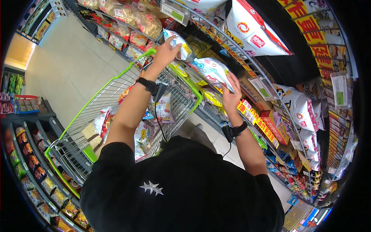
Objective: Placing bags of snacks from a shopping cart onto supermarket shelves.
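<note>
My left hand (pixel 167 51) grips a white and blue snack bag (pixel 184 51) above the far edge of the shopping cart, with its fingers across the bag's face. A second, similar white and blue snack bag (pixel 211 69) is in my right hand (pixel 232 94), the fingers wrapped around its near end. The two bags nearly meet end to end in front of the shelf. Below my left arm, the wire shopping cart (pixel 87 108) with green trim holds several snack packs, among them a white pack with a cartoon cat (pixel 165 108).
Wire shelves on the right carry large white snack bags (pixel 246 32) and price tags (pixel 262 88). A cardboard box (pixel 251 90) sits on a lower shelf. Bags of pale snacks (pixel 149 21) fill the far shelf. Tiled floor (pixel 72 63) lies left of the cart, beside slanted bins (pixel 34 162).
</note>
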Demonstrator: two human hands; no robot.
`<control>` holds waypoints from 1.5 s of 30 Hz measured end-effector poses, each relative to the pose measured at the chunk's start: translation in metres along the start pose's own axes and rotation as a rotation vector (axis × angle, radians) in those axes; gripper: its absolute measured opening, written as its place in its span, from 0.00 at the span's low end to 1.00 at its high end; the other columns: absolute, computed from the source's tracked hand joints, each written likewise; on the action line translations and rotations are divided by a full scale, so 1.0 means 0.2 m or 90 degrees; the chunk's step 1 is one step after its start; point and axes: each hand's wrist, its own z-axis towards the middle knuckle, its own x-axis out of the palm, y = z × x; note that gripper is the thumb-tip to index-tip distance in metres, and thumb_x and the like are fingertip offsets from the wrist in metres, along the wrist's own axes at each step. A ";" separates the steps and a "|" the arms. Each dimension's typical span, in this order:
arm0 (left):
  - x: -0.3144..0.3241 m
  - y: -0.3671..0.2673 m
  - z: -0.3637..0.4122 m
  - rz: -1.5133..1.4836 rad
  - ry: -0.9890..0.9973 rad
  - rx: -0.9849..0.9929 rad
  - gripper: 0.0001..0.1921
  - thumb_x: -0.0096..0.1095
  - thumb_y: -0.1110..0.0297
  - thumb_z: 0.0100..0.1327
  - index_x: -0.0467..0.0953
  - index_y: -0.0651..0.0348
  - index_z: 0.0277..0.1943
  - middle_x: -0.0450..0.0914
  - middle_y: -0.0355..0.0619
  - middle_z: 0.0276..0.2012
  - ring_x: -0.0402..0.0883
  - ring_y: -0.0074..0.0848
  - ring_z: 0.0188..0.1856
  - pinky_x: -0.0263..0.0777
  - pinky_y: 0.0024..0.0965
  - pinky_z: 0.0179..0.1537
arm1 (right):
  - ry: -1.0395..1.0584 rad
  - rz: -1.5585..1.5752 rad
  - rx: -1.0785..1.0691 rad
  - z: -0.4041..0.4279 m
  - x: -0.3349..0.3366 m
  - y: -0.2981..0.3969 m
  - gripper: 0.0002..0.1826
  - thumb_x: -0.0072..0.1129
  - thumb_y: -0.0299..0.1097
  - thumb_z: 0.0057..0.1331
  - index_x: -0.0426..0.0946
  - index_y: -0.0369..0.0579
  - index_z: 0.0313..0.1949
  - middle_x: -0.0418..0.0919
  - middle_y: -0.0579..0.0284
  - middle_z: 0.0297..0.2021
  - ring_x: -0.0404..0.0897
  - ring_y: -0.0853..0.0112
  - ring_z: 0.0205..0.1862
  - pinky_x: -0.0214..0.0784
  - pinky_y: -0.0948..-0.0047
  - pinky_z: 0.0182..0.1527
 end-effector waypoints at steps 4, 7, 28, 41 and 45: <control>0.05 -0.02 0.05 0.074 0.015 0.001 0.29 0.59 0.55 0.58 0.70 0.53 0.62 0.84 0.59 0.34 0.84 0.49 0.40 0.75 0.45 0.47 | 0.106 -0.006 0.212 0.05 0.06 -0.12 0.19 0.61 0.20 0.59 0.77 0.37 0.51 0.74 0.48 0.57 0.74 0.60 0.59 0.64 0.67 0.62; 0.06 -0.08 0.06 0.041 0.038 0.000 0.28 0.56 0.63 0.55 0.70 0.54 0.62 0.84 0.59 0.34 0.84 0.48 0.41 0.75 0.43 0.49 | 0.127 -0.049 0.219 0.07 0.04 -0.16 0.17 0.61 0.22 0.60 0.78 0.36 0.50 0.75 0.47 0.57 0.74 0.61 0.59 0.63 0.67 0.62; 0.02 0.40 -0.18 -0.270 0.045 0.087 0.11 0.53 0.73 0.64 0.74 0.66 0.48 0.81 0.43 0.32 0.80 0.23 0.32 0.74 0.26 0.37 | 0.038 0.018 0.170 -0.10 0.00 -0.15 0.21 0.56 0.18 0.59 0.72 0.39 0.53 0.73 0.49 0.54 0.74 0.63 0.56 0.69 0.67 0.56; 0.67 1.82 -1.05 -0.251 0.166 -0.503 0.39 0.77 0.53 0.47 0.71 0.79 0.53 0.76 0.65 0.53 0.75 0.45 0.57 0.69 0.41 0.57 | 0.325 0.004 0.560 -0.99 -0.64 -0.16 0.05 0.54 0.21 0.66 0.77 0.38 0.40 0.80 0.58 0.36 0.79 0.73 0.37 0.73 0.75 0.40; 0.83 1.84 -1.04 0.047 0.049 -0.563 0.57 0.79 0.48 0.45 0.50 0.82 0.64 0.65 0.62 0.62 0.72 0.40 0.59 0.70 0.35 0.58 | 0.324 -0.059 0.644 -1.23 -0.85 -0.06 0.05 0.55 0.24 0.67 0.76 0.40 0.42 0.81 0.59 0.36 0.81 0.73 0.35 0.73 0.76 0.37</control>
